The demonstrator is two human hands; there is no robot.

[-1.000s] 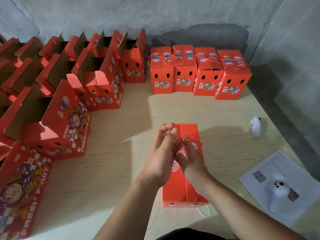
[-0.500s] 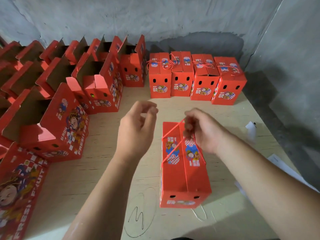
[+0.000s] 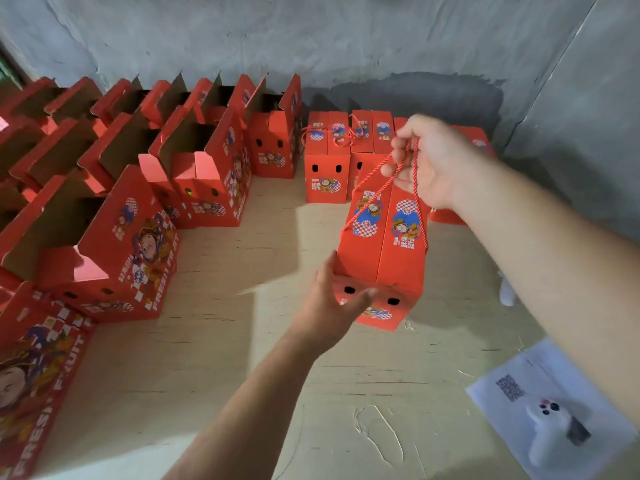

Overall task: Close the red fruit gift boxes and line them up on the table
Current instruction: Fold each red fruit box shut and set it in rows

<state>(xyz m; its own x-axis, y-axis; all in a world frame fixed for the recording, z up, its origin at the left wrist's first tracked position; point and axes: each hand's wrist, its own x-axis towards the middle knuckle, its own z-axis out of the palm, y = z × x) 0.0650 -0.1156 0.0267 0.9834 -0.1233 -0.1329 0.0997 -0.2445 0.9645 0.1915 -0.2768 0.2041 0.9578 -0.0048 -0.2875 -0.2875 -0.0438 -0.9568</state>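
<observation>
A closed red fruit gift box hangs tilted above the table, lifted by its red rope handle. My right hand grips that rope at the top. My left hand touches the box's near lower end with straight fingers, supporting it. A row of closed red boxes stands against the back wall, partly hidden by my right hand and the lifted box.
Several open red boxes with raised flaps fill the left side of the wooden table. A white paper sheet with a small white toy lies at the front right. Grey walls close the back and right.
The box has been lifted off the table by its rope and carried toward the back row. My left hand has dropped from the rope to the box's near end.
</observation>
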